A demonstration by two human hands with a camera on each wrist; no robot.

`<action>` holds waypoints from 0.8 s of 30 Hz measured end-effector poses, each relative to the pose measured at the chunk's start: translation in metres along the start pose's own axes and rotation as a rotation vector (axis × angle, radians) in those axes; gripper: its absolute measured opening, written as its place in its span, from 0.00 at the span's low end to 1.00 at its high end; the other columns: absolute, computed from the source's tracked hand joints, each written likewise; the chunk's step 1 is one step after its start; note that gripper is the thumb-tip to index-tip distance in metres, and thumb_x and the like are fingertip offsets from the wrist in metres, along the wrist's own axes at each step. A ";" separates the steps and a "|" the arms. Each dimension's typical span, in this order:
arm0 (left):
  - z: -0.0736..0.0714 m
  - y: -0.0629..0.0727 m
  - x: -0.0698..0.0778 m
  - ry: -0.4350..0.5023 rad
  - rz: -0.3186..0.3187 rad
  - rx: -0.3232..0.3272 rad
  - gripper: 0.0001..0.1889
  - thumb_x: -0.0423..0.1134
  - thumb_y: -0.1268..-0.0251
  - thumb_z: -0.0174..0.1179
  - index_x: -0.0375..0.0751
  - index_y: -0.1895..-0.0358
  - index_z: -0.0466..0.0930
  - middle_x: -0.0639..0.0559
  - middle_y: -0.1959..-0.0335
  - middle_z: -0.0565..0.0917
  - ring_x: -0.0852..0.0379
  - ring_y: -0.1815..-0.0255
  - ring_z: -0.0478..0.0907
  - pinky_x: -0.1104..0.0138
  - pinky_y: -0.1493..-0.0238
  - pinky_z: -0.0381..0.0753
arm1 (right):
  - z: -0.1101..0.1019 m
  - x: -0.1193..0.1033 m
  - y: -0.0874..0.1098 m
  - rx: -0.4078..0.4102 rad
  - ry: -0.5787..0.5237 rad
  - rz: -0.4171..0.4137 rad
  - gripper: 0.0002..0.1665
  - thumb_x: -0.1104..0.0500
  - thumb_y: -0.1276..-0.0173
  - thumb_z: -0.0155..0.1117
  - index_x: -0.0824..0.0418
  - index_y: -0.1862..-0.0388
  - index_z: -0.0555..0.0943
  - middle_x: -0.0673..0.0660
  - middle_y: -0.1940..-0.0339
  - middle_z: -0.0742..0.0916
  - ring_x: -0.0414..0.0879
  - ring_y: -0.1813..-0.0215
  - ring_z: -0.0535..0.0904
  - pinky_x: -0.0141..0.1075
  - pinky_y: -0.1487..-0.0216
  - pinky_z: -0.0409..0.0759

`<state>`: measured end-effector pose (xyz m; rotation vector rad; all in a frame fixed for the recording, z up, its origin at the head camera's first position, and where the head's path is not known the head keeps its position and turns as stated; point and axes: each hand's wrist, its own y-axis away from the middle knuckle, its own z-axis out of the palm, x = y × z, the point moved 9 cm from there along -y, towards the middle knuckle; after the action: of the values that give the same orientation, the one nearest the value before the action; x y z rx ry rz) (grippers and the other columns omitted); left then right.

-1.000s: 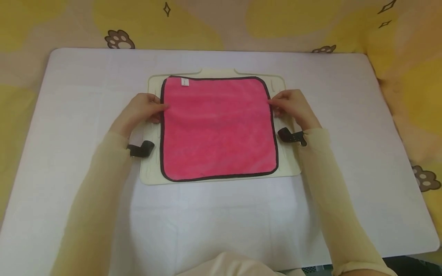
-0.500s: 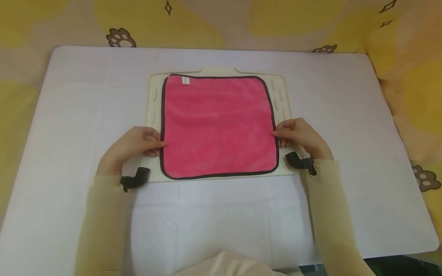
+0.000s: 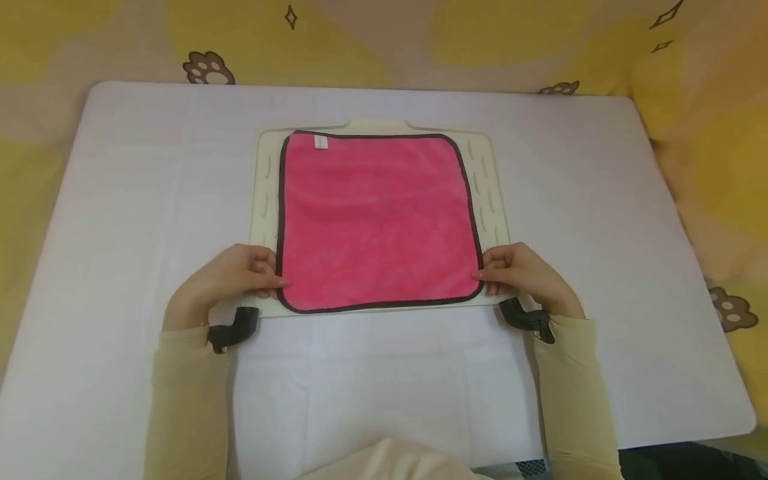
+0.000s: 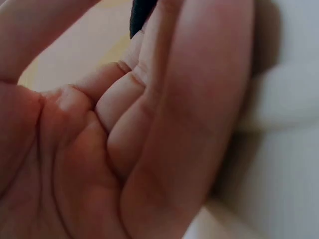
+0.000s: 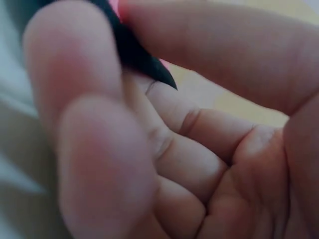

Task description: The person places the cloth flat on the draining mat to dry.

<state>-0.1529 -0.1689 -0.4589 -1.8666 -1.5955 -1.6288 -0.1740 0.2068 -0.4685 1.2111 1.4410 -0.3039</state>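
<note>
A square pink towel [image 3: 378,213] with a dark border and a small white tag [image 3: 321,142] lies spread flat on a cream board [image 3: 495,213]. My left hand [image 3: 237,277] pinches the towel's left edge close to the near corner, thumb on top and fingers beneath. At the opposite side, my right hand [image 3: 525,273] pinches the right edge near its near corner in the same way. In the right wrist view, the dark border [image 5: 142,55] sits between thumb and curled fingers. Only a bit of the border [image 4: 142,15] shows in the left wrist view.
The board rests on a white-covered table [image 3: 384,380] with rounded corners. A yellow patterned cloth [image 3: 384,40] hangs behind and along the right side. Black wrist cameras [image 3: 234,328] are strapped at both sleeves.
Both hands have slid toward the body along the towel's side edges, from the upper part down to the near corners. The towel and board have stayed in place.
</note>
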 end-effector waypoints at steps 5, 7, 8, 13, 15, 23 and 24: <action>0.000 -0.001 0.000 0.018 0.020 0.001 0.12 0.32 0.43 0.65 0.34 0.72 0.69 0.50 0.78 0.81 0.60 0.78 0.78 0.72 0.69 0.76 | -0.001 0.001 0.000 0.004 0.002 0.013 0.14 0.62 0.39 0.68 0.72 0.74 0.74 0.55 0.82 0.81 0.43 0.79 0.77 0.30 0.75 0.76; 0.000 -0.001 0.000 0.030 0.019 -0.002 0.11 0.31 0.43 0.64 0.33 0.70 0.70 0.50 0.77 0.81 0.60 0.77 0.78 0.72 0.69 0.76 | -0.003 0.002 0.001 0.004 -0.002 0.026 0.14 0.63 0.40 0.68 0.72 0.73 0.74 0.54 0.81 0.82 0.43 0.79 0.77 0.30 0.74 0.76; 0.000 -0.002 -0.001 0.038 0.014 -0.002 0.10 0.31 0.43 0.64 0.32 0.69 0.70 0.49 0.76 0.82 0.60 0.76 0.79 0.72 0.68 0.77 | -0.004 0.002 0.002 0.004 -0.008 0.033 0.14 0.63 0.40 0.68 0.72 0.72 0.74 0.54 0.81 0.82 0.42 0.79 0.77 0.30 0.74 0.77; -0.001 -0.002 -0.001 0.054 0.005 0.002 0.11 0.31 0.42 0.64 0.29 0.64 0.72 0.49 0.75 0.82 0.60 0.75 0.80 0.72 0.67 0.77 | -0.005 0.006 0.003 -0.009 -0.050 0.074 0.13 0.64 0.40 0.68 0.72 0.70 0.74 0.53 0.81 0.81 0.40 0.79 0.76 0.31 0.74 0.79; -0.002 -0.003 -0.002 0.053 0.008 0.005 0.11 0.31 0.42 0.64 0.29 0.65 0.72 0.49 0.75 0.82 0.60 0.76 0.79 0.72 0.67 0.77 | -0.004 0.006 0.003 -0.020 -0.051 0.081 0.13 0.64 0.40 0.68 0.72 0.70 0.74 0.53 0.82 0.81 0.40 0.79 0.76 0.31 0.74 0.79; -0.005 -0.001 -0.007 0.047 -0.018 0.023 0.11 0.31 0.42 0.64 0.30 0.65 0.71 0.50 0.75 0.81 0.60 0.76 0.79 0.72 0.67 0.77 | 0.001 0.004 -0.002 -0.042 -0.020 0.090 0.15 0.62 0.41 0.69 0.70 0.71 0.73 0.55 0.81 0.80 0.42 0.80 0.77 0.32 0.74 0.80; -0.005 0.000 -0.007 0.050 -0.016 0.024 0.11 0.31 0.42 0.64 0.30 0.65 0.71 0.50 0.75 0.81 0.60 0.76 0.79 0.72 0.67 0.77 | 0.001 0.004 -0.003 -0.044 -0.017 0.090 0.15 0.62 0.41 0.69 0.70 0.71 0.73 0.55 0.81 0.80 0.43 0.80 0.77 0.33 0.74 0.80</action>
<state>-0.1550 -0.1761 -0.4626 -1.7918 -1.6070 -1.6420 -0.1745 0.2070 -0.4738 1.2308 1.3673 -0.2196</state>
